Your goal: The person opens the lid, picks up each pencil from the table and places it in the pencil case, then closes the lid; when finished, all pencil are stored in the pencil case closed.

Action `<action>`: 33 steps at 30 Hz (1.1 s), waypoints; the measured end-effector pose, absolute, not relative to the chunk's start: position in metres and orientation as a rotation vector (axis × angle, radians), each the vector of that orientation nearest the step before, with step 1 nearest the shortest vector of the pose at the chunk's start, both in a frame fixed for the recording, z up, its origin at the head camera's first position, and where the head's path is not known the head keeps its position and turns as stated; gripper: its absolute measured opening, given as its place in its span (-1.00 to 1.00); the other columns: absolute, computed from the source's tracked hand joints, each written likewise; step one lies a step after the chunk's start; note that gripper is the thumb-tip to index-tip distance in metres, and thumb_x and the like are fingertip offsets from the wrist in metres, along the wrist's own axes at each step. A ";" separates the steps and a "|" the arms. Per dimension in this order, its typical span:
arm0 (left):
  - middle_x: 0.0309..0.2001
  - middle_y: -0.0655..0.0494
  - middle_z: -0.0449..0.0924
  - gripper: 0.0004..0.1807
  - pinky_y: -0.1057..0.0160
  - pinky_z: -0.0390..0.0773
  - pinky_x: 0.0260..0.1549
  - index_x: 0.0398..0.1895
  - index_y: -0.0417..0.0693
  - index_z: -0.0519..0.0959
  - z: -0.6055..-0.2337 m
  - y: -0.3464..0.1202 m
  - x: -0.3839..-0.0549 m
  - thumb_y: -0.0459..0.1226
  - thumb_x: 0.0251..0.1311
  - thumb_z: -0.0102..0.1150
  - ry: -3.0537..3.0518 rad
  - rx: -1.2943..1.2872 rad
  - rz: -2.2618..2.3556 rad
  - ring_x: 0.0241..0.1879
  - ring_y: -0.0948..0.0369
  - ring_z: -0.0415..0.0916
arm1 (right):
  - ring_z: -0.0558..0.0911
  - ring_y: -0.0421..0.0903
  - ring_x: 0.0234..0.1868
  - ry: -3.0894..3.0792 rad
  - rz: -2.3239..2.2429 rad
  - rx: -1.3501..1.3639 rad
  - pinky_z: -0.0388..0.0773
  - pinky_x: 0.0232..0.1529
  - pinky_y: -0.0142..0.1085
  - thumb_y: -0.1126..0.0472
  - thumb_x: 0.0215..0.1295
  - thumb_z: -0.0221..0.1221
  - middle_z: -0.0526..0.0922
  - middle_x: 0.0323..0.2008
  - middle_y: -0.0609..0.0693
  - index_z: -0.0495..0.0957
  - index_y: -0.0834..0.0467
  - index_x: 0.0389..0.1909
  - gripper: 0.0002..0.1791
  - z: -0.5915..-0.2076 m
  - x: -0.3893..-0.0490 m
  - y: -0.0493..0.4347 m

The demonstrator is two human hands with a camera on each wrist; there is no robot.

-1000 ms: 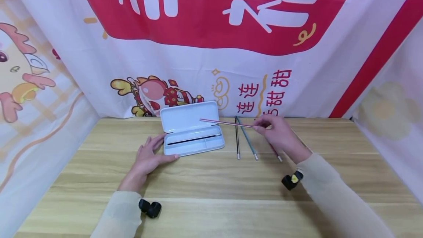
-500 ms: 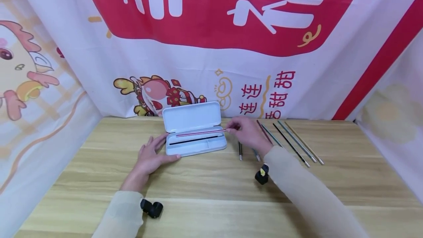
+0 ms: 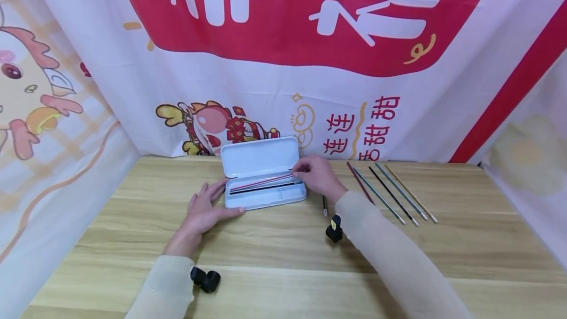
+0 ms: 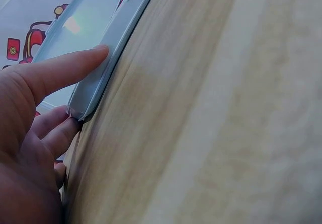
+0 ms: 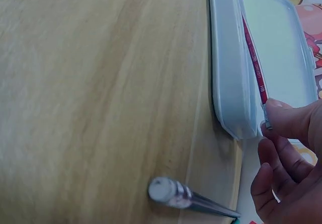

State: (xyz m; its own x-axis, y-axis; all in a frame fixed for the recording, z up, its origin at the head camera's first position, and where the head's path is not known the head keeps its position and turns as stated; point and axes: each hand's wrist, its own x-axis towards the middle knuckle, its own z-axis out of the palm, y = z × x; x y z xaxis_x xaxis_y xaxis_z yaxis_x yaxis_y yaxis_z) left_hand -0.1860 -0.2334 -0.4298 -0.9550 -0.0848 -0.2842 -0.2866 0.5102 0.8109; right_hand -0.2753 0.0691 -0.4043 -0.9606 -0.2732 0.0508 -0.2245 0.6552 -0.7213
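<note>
A light blue pencil case lies with its lid raised in the head view. My left hand holds its left end, thumb against the front wall and fingers at the end. Inside the case lies a black pencil. My right hand pinches a red pencil near its ferrule end, over the case's right back corner. In the right wrist view this red pencil slants down into the case, its marking reading HB.
Right of the case, a dark pencil is partly hidden beneath my right hand. Further right lie a dark red pencil, teal pencils, a black pencil and a tan pencil on the wooden table. A printed cloth hangs behind.
My right hand has carried the red pencil leftward and down, from above the loose pencils into the case. My left hand keeps its place at the case's left end.
</note>
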 end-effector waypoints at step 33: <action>0.75 0.15 0.07 0.20 -0.47 -0.62 0.61 0.74 0.40 0.12 -0.427 -0.232 -0.186 0.04 0.08 0.66 2.534 -0.328 1.449 0.76 -0.13 -0.70 | 0.66 -0.02 0.02 2.809 -1.014 -0.389 0.68 0.13 -0.11 0.25 0.44 0.38 0.73 -0.04 0.01 0.86 0.07 -0.13 -0.89 -0.407 -0.276 0.063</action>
